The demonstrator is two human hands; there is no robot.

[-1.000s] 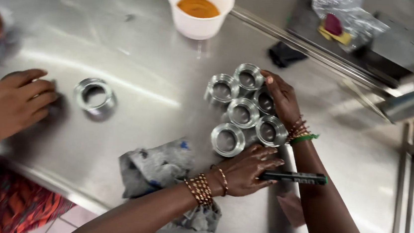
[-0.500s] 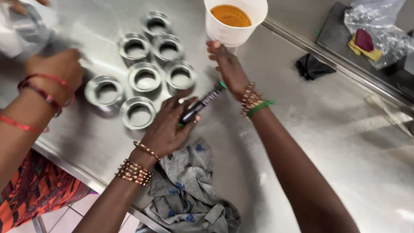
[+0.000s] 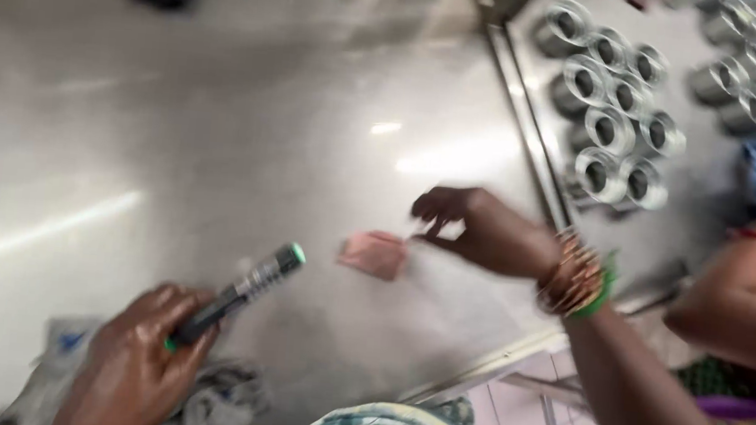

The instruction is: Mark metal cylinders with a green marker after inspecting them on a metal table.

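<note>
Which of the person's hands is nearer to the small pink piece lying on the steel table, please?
The right. The right hand hovers just beside the pink piece, fingers nearly at its edge. The left hand sits farther off, gripping a marker.

Steel table [image 3: 173, 158]: pink scrap [image 3: 374, 254], grey rag [image 3: 225, 400].

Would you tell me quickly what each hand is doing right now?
Left hand: closed around a dark marker.
Right hand: open, empty, beside a pink scrap.
</note>
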